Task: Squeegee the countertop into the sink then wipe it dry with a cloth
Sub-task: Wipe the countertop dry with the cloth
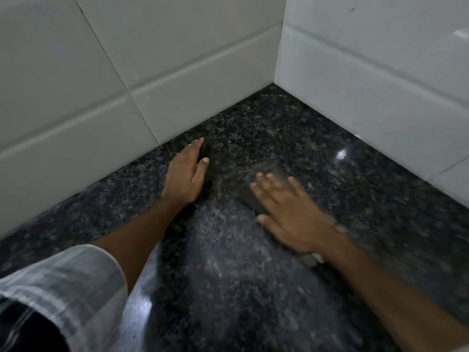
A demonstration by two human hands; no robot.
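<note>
The dark speckled granite countertop [248, 295] fills the lower view and runs into a corner between two walls. My right hand [291, 217] lies flat with spread fingers on a grey cloth [266, 175], pressing it onto the stone; both are motion-blurred. A bit of the cloth also shows under my wrist. My left hand [186, 174] rests palm-down on the counter to the left of the cloth, fingers straight and holding nothing. No sink or squeegee is in view.
White tiled walls stand behind [101, 85] and to the right [380, 72], meeting at the corner just beyond my hands. My pale striped sleeve [63, 288] covers the bottom left. A light glare shines on the stone at right.
</note>
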